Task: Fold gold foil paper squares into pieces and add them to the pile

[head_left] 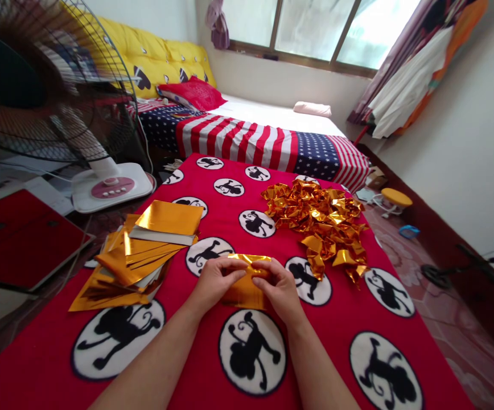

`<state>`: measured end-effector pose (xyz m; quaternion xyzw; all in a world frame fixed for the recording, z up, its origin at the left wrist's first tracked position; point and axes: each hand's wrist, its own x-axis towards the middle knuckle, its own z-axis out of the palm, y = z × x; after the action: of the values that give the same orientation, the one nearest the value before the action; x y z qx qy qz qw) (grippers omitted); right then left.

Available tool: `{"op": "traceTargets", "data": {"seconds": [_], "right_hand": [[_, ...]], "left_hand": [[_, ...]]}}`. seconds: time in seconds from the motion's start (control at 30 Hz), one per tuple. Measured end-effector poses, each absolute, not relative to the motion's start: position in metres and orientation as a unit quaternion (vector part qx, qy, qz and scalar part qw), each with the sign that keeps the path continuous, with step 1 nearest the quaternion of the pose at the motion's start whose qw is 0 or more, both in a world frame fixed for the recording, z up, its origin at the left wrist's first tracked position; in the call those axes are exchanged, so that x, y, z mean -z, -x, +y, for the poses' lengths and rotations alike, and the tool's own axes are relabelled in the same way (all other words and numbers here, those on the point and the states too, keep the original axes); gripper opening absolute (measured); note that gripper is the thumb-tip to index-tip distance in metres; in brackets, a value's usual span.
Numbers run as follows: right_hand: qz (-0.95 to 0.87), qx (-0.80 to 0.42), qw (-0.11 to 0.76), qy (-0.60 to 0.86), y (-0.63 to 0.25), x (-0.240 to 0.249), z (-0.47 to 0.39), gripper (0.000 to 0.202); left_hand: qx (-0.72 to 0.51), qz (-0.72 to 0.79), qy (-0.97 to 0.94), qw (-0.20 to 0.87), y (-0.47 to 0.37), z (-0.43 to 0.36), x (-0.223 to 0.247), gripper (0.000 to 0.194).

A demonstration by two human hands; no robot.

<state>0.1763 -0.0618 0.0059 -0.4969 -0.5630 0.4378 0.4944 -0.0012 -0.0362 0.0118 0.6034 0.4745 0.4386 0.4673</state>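
Note:
A sheet of shiny gold foil paper (247,293) lies in front of me, its far edge lifted and curled. My left hand (219,279) pinches that edge on the left between thumb and fingers. On the right side of the same edge, my right hand (278,280) grips it in a like pinch. To the left lies a loose stack of flat gold foil sheets (170,218), some showing pale undersides. A heap of folded gold foil pieces (315,210) is spread on the right, beyond my right hand.
A red cloth with black monkey prints (315,353) covers the table. A standing fan (112,185) is at the left. Behind the table is a bed with a stars-and-stripes cover (247,142). A yellow-topped stool (396,197) stands on the floor at right.

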Motion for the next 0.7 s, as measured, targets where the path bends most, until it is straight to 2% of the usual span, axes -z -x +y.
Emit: {"op": "traceTargets", "data": {"seconds": [0.17, 0.43, 0.7], "right_hand": [[-0.543, -0.454, 0.495, 0.504, -0.1769, -0.0006, -0.062, 0.024], [-0.527, -0.464, 0.501, 0.506, -0.1768, 0.0, -0.0623, 0.021], [-0.529, -0.415, 0.515, 0.532, -0.1756, -0.0045, -0.0616, 0.01]], "left_hand": [[-0.425, 0.477, -0.611, 0.468, 0.0017, -0.0362, -0.0126, 0.023], [-0.437, 0.477, -0.624, 0.439, -0.0001, -0.0369, -0.0067, 0.014], [-0.469, 0.457, -0.622, 0.428, 0.0006, -0.0356, -0.0048, 0.011]]}}
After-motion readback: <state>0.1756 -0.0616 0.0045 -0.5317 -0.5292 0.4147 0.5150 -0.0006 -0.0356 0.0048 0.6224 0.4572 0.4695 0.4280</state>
